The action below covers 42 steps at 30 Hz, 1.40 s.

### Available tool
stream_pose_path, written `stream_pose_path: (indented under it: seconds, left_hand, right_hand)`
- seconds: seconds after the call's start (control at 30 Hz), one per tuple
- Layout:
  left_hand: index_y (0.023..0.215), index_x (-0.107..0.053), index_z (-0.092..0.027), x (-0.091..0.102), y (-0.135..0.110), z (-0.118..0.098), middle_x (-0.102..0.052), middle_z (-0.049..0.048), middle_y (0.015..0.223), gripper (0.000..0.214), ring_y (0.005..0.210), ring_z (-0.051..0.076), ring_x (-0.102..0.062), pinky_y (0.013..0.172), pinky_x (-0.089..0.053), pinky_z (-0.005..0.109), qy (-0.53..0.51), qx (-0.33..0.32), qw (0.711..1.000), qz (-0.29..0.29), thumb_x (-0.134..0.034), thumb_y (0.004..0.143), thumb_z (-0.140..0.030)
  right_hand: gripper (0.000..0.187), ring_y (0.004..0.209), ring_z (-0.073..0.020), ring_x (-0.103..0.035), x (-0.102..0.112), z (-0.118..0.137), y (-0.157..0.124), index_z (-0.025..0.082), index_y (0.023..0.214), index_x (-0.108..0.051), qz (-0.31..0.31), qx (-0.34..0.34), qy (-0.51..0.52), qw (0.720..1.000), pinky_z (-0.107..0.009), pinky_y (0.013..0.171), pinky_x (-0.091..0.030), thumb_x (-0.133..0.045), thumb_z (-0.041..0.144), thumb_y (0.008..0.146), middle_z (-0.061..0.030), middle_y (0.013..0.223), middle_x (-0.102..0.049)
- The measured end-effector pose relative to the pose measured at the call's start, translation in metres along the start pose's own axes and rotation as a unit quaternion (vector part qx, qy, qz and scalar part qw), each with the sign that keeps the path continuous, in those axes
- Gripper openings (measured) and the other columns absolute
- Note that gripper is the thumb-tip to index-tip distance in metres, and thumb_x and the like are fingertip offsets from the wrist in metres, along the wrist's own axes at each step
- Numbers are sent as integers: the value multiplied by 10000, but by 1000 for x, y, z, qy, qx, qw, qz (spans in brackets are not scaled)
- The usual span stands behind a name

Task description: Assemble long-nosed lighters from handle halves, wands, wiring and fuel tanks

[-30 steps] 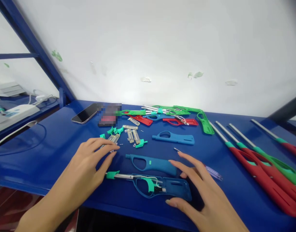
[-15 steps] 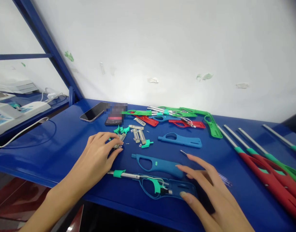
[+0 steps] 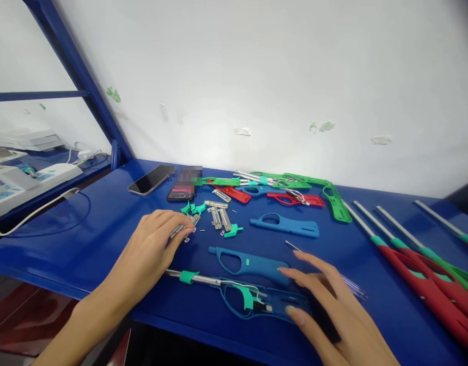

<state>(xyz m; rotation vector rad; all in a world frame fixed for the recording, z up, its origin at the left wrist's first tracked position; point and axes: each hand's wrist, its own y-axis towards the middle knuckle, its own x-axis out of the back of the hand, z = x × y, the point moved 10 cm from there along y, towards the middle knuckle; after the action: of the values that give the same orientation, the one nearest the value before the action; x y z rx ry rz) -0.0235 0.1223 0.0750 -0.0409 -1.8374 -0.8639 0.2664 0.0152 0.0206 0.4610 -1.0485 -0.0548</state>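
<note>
My left hand (image 3: 152, 244) pinches a small clear lighter fuel tank (image 3: 176, 231) between thumb and fingers, partly hidden by them. Another clear tank (image 3: 195, 219) lies against its fingertips. My right hand (image 3: 329, 300) is spread, its thumb at the end of an open blue lighter shell half (image 3: 280, 295). In that shell lie a metal tube (image 3: 207, 279), white wire and a green trigger (image 3: 247, 297). A second blue shell half (image 3: 253, 262) sits just beyond, near my right fingertips. A slim screwdriver-like tool (image 3: 354, 287) passes beneath my right fingers.
Several clear tanks (image 3: 225, 219) and green clips (image 3: 198, 208) lie mid-table. Behind them are two phones (image 3: 150, 180), another blue shell (image 3: 285, 225), and red and green shells (image 3: 337, 203). Assembled red lighters (image 3: 420, 284) lie at the right. A white cable (image 3: 39, 208) crosses the left side.
My left fingers have closed on a fuel tank and tilted it up off the small pile. My right hand has stayed nearly still. The view has shifted slightly.
</note>
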Motion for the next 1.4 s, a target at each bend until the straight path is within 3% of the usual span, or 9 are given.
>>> stream_pose_path:
  seconds: [0.13, 0.3, 0.57, 0.73, 0.83, 1.0, 1.1, 1.23, 1.4]
  left_hand:
    - [1098, -757, -271, 19, 6, 5, -819, 45, 1017, 281, 908, 288, -753, 796, -559, 408, 2, 20, 999, -48, -526, 1117, -431]
    - [1101, -761, -244, 29, 19, 12, -824, 51, 1054, 250, 968, 270, -771, 884, -581, 418, -14, 20, 996, -89, -549, 1106, -377]
    - [1094, -798, -200, 55, 31, 12, -816, 55, 1060, 254, 972, 232, -758, 902, -590, 379, -41, 29, 989, -139, -571, 1103, -314]
    - [1092, -807, -191, 53, 43, 5, -805, 51, 1063, 253, 968, 203, -759, 879, -596, 343, -75, 19, 984, -159, -572, 1109, -285]
    - [1166, -793, -195, 40, 42, 6, -812, 42, 1024, 232, 908, 193, -765, 832, -604, 333, -103, 0, 983, -150, -590, 1097, -284]
    - [1094, -794, -207, 32, 34, 15, -835, 51, 1072, 189, 944, 210, -788, 895, -626, 344, -135, -5, 981, -139, -644, 1085, -322]
    - [1059, -797, -215, 34, 34, 15, -836, 41, 1056, 179, 945, 208, -788, 900, -626, 333, -150, 0, 980, -132, -643, 1084, -302]
    - [1060, -795, -218, 35, 36, 8, -830, 23, 1034, 181, 940, 187, -786, 856, -615, 295, -176, 5, 976, -131, -619, 1087, -248]
    - [1057, -802, -241, 36, 33, -14, -814, -17, 1016, 187, 916, 130, -781, 820, -602, 213, -220, -8, 968, -123, -626, 1066, -178]
  right_hand:
    - [316, 1228, -248, -806, 6, 3, 1, 414, 1382, -725, -17, 10, -7, 1000, -279, 868, -719, -627, 409, 1081, -46, 1547, -676]
    - [248, 1178, -231, -809, 13, 17, 25, 369, 1237, -779, -45, 15, -16, 999, -334, 951, -699, -574, 424, 1109, -57, 1367, -754]
    - [253, 1181, -299, -735, -21, 50, 122, 263, 1241, -779, 133, 66, -61, 987, -553, 1081, -572, -577, 335, 1106, -100, 1247, -798]
    - [240, 926, -237, -766, -47, 60, 179, 217, 1071, -792, 193, 27, -113, 974, -429, 869, -631, -582, 327, 1112, -54, 957, -801]
    - [353, 1125, -242, -744, -68, 65, 188, 199, 1339, -695, 224, 2, -146, 964, -468, 965, -646, -718, 418, 1062, -95, 1344, -729]
    - [398, 1190, -263, -727, -81, 72, 187, 210, 1395, -670, 232, -24, -177, 956, -496, 1002, -637, -721, 417, 1060, -109, 1422, -695]
    - [343, 1165, -258, -732, -69, 71, 191, 192, 1328, -700, 220, -29, -173, 960, -488, 997, -633, -722, 403, 1058, -107, 1365, -720]
    - [191, 952, -254, -758, -27, 66, 191, 187, 1013, -721, 171, -30, -125, 977, -407, 827, -604, -600, 310, 1093, -98, 1041, -806]
    - [170, 753, -182, -760, 11, 70, 143, 286, 1048, -650, 125, -29, 19, 992, -288, 671, -562, -549, 410, 1107, 29, 819, -809]
